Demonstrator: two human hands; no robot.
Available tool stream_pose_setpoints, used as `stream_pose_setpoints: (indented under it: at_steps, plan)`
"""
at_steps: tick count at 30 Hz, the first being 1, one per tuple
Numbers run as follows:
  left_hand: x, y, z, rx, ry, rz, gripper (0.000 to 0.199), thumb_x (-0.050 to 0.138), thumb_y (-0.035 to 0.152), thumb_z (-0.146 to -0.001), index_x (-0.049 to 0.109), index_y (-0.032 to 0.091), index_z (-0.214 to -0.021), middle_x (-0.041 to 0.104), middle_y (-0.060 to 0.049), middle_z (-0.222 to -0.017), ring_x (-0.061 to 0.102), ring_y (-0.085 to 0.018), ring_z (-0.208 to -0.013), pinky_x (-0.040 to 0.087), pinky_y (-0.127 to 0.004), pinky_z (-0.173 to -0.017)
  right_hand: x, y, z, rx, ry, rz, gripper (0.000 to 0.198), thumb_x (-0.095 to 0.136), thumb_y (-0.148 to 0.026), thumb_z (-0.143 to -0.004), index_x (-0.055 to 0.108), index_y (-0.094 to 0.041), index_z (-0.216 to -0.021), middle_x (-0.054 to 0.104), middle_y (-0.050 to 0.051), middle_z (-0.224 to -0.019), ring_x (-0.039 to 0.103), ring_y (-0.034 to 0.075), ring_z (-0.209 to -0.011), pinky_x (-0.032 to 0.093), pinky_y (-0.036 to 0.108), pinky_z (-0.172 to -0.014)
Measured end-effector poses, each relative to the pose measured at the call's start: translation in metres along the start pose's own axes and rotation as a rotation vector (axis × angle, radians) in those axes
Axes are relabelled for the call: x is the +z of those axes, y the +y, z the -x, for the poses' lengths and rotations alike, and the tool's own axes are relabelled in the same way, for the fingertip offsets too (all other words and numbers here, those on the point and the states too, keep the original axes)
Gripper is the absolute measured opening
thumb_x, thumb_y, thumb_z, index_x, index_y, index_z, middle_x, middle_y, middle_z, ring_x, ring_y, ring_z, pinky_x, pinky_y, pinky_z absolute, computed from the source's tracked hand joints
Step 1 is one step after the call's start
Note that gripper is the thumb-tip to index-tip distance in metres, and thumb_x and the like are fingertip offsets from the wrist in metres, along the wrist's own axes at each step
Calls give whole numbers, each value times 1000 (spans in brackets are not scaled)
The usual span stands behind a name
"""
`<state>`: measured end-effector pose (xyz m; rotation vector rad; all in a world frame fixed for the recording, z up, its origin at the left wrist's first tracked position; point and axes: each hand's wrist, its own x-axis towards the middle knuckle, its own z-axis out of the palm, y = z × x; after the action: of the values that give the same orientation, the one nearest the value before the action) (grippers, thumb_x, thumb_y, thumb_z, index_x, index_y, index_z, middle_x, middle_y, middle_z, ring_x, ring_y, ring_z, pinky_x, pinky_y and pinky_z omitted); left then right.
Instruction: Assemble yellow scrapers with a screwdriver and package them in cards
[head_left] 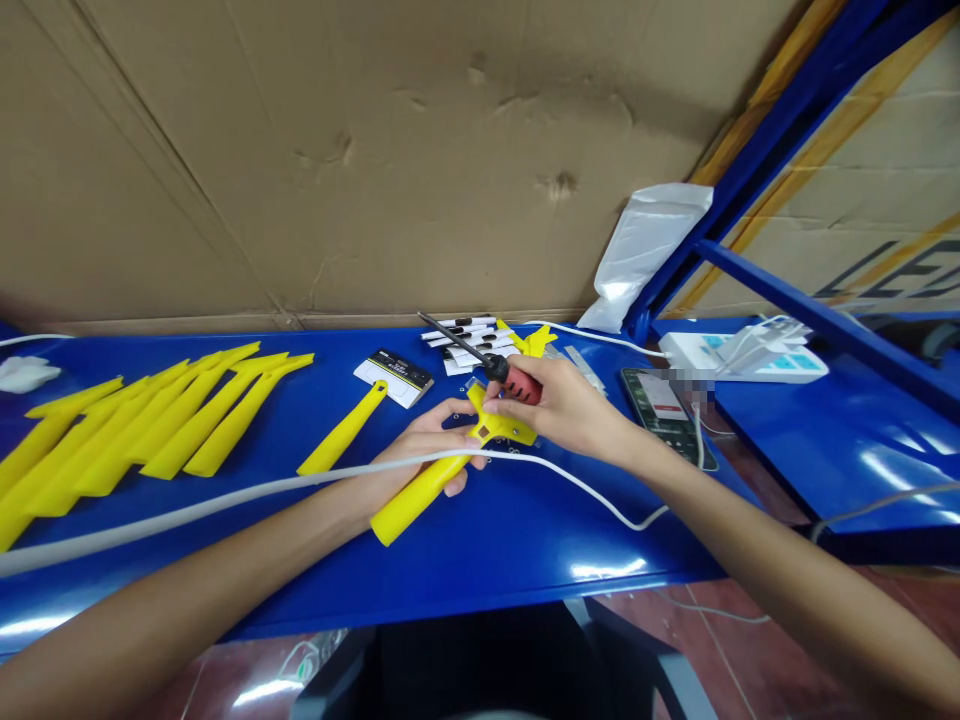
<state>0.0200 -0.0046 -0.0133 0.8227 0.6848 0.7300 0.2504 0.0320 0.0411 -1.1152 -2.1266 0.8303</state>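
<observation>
My left hand (420, 446) is closed around a yellow Y-headed plastic tool (420, 498), whose round handle slants toward the table's front edge. A thin, shiny strip shows at one arm of its head. A screwdriver (517, 380) with a red and black handle lies in my right hand (574, 402), its shaft pointing up and left, away from the tool. My right thumb and fingertips meet the head of the yellow tool. Tiny metal parts (495, 443) lie on the blue table around it, partly hidden by my hands.
Several yellow handles (172, 420) lie in a row at left, and a single one (345, 430) rests against a black-and-white card pack (393, 376). Behind are white-and-black packets (469, 335). A phone (664, 415) and power strip (742, 358) sit right. A white cable (225, 505) crosses in front.
</observation>
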Motion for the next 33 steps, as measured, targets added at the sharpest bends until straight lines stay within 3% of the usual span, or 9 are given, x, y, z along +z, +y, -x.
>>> stream_pose_setpoints:
  at_steps: [7,17,20,24,27,33]
  plan:
    - [1,1,0,-1,2,-10,49,87,22,-87,54,23,-123,78,-4,-78,63,-13,-43,43,-19,-41,-1,4,-5,53,-34,-82,32,84,-48,-90,74,-18,-92,68,0,-79,54,14,-67,43,31,-63]
    - [1,4,-2,-47,-4,-13,50,85,24,-88,51,23,-124,78,-4,-77,63,-15,-42,42,-19,-39,4,16,-7,138,-14,-277,47,94,-59,-79,67,-20,-83,60,-3,-70,51,13,-61,42,29,-55]
    - [3,8,-2,-60,-6,41,52,87,26,-85,49,24,-122,76,-3,-75,60,-14,-41,39,-18,-38,1,18,-4,170,52,-379,46,86,-63,-88,63,-23,-88,55,-5,-65,47,11,-52,37,28,-48]
    - [5,15,1,-53,2,81,53,89,25,-83,50,25,-119,73,0,-74,58,-11,-40,34,-18,-37,-6,30,-2,231,273,-588,46,74,-64,-98,43,-30,-97,49,-10,-62,42,12,-48,31,27,-42]
    - [4,17,2,-66,75,98,51,86,23,-87,51,25,-124,71,2,-77,56,-9,-42,35,-17,-39,-11,46,-3,187,378,-635,41,74,-52,-98,38,-33,-103,52,-9,-71,49,14,-53,36,28,-45]
    - [11,23,0,-42,241,177,60,88,14,-76,55,24,-125,64,3,-80,53,-8,-49,35,-17,-41,-14,59,-5,18,537,-413,39,77,-44,-95,57,-32,-126,66,5,-124,68,19,-82,60,41,-75]
